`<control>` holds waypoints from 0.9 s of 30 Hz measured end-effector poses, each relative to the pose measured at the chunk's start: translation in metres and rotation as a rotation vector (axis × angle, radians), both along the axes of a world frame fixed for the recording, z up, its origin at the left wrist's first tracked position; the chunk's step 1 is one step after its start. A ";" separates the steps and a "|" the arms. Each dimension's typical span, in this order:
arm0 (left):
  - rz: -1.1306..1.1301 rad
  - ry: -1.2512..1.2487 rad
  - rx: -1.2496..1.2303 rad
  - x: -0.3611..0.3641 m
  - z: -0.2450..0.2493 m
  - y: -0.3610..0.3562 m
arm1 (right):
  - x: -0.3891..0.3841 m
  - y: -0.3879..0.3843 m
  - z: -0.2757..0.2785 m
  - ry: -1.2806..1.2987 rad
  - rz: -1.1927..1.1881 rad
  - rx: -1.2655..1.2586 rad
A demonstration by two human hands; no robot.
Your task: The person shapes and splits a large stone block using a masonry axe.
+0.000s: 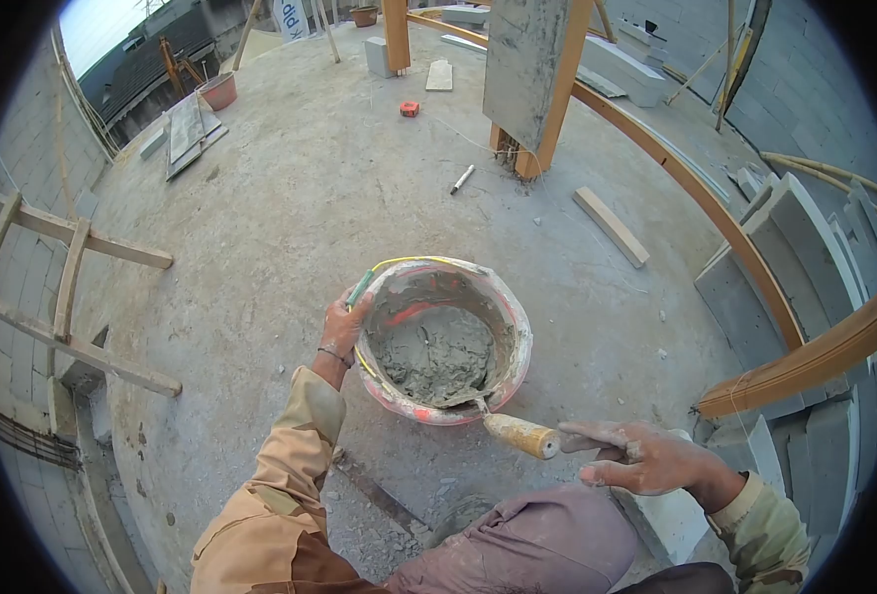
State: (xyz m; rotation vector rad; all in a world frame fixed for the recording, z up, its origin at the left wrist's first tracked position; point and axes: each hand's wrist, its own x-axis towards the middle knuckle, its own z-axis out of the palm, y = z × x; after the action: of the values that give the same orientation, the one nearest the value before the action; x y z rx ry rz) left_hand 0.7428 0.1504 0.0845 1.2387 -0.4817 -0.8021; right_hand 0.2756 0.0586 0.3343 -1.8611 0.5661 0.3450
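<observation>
A round bucket [519, 342] with a mortar-smeared rim stands on the floor in front of me. Wet grey mortar [428, 346] lies inside it. At its left rim, my left hand [345, 325] is closed around the green grip [360, 287] of the yellow wire handle. A trowel [519, 434] rests over the near rim, its blade in the mortar and its wooden handle pointing right. Just right of that handle end is my right hand [646, 457], fingers stretched and apart, with nothing held.
Wooden ladder [72, 267] at left; grey blocks [805, 267] and a curved wooden beam [696, 188] at right. Ahead are a boarded post [527, 79], a wood piece [611, 227], a marker [462, 179] and a red tape measure [410, 109].
</observation>
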 end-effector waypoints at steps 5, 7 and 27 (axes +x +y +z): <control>-0.067 -0.027 0.156 0.007 -0.004 0.003 | -0.096 -0.011 -0.042 0.129 -0.375 0.109; 0.033 -0.021 0.158 -0.003 -0.007 0.022 | -0.125 -0.014 -0.072 0.207 -0.407 0.142; 0.446 -0.016 0.429 -0.152 -0.050 0.177 | -0.314 0.108 -0.200 -0.021 -0.714 0.616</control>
State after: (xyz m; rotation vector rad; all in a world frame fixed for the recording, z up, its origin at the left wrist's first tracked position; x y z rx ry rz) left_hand 0.5912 0.3271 0.0348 1.6736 -0.0310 -0.5241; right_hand -0.0380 0.1670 0.1344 -0.9871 0.9407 0.0074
